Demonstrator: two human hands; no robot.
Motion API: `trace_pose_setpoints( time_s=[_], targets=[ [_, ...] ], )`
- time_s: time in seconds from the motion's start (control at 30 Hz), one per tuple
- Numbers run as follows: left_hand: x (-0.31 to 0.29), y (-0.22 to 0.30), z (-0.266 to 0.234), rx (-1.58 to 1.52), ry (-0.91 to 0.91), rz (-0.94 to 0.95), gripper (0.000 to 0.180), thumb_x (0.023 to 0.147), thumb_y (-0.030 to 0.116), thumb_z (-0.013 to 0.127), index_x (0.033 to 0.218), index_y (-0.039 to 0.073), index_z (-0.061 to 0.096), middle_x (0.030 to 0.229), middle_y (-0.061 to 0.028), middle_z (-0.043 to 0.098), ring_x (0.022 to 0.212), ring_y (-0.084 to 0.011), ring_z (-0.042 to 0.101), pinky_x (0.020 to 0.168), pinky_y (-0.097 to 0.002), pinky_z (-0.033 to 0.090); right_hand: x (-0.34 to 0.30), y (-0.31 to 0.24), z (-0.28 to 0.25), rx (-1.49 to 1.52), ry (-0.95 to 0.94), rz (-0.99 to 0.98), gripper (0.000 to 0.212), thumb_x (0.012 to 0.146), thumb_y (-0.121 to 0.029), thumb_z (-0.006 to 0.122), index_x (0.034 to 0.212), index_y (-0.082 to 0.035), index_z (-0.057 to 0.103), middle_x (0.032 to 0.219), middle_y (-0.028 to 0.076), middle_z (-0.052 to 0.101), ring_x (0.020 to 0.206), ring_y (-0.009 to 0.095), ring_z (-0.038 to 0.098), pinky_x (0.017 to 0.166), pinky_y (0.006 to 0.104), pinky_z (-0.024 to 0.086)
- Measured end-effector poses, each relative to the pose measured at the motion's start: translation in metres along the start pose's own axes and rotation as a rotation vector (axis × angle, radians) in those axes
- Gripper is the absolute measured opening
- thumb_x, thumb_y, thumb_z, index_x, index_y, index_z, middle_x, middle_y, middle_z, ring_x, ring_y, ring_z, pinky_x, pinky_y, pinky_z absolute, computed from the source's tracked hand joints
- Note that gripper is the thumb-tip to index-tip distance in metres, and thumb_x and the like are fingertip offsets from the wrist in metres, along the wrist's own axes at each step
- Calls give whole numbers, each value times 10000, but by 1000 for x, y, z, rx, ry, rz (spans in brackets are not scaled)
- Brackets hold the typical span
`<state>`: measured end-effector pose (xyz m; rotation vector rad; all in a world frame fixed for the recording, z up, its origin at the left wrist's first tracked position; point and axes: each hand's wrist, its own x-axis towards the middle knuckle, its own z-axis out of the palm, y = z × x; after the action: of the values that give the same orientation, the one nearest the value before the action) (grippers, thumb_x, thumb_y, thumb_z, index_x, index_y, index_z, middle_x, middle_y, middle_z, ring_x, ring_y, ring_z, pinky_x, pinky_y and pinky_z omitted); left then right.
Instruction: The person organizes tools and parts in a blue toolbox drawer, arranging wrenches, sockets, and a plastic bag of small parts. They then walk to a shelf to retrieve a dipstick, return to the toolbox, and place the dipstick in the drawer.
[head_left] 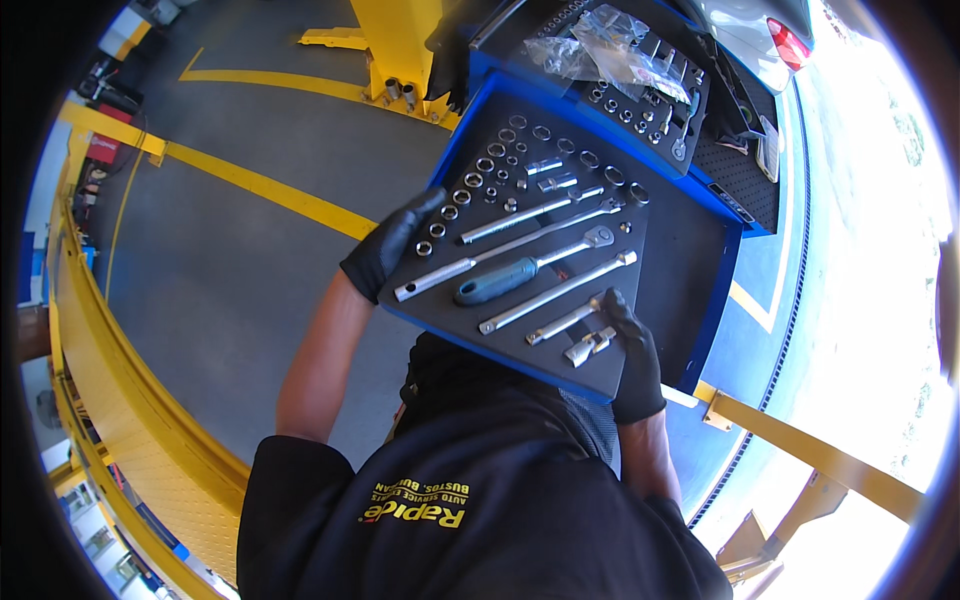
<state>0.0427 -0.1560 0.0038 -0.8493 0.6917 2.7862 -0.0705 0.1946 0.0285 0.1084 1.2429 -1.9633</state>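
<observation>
A black foam socket tray point(440, 310) lies tilted across the open blue drawer point(715, 330), in front of my body. My gloved left hand point(392, 248) grips its left edge, beside the column of sockets point(450, 212). On the tray's right edge my gloved right hand point(636, 358) is closed, its fingertips by a short extension bar point(563, 323) and a universal joint point(590, 346). A ratchet point(510, 278) with a dark green handle rests in the middle, between long bars point(555, 292). The undersides of both hands are hidden.
Beyond the drawer, a second tool tray point(640, 115) carries sockets and clear plastic bags point(610, 50). A yellow lift post point(400, 40) rises at the far left. Yellow rails point(800, 450) run along both sides. A car point(750, 30) shows at the far right.
</observation>
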Motion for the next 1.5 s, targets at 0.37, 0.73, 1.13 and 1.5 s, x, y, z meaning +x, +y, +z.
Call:
trace_pose_setpoints(
  time_s=[0.37, 0.73, 1.13, 1.5],
  targets=[
    [6, -61, 16, 162, 103, 20, 410, 1020, 259, 695, 1322, -16, 662, 1130, -114, 773, 949, -169, 778, 837, -314, 657, -25, -44, -38, -876, 105, 435, 700, 1015, -647, 626, 1104, 40, 723, 643, 51, 570, 640, 234, 640, 703, 372, 544],
    [36, -63, -5, 352, 90, 182, 535, 1078, 377, 622, 1487, 37, 560, 1324, -136, 704, 1077, -186, 743, 892, -320, 646, 84, -12, -74, -602, 217, -93, 572, 1025, -528, 675, 1126, 33, 712, 942, 76, 710, 810, 136, 671, 685, 355, 526],
    [-78, -20, 102, 919, 255, 403, 419, 1077, 374, 614, 1202, -7, 738, 920, -9, 696, 777, -49, 611, 703, -242, 505, 16, -70, -41, -1436, -50, -876, 466, 891, 9, 655, 1341, -105, 684, 924, 213, 627, 807, 378, 645, 745, 455, 528],
    [-83, 35, 174, 1030, 185, 841, 387, 1065, 287, 629, 1254, -37, 723, 1028, -10, 728, 889, -66, 656, 789, -259, 520, 63, -177, -1, -1277, -43, -1367, 476, 902, 22, 676, 1363, -96, 697, 985, 198, 726, 781, 349, 715, 701, 389, 564]
  ],
)
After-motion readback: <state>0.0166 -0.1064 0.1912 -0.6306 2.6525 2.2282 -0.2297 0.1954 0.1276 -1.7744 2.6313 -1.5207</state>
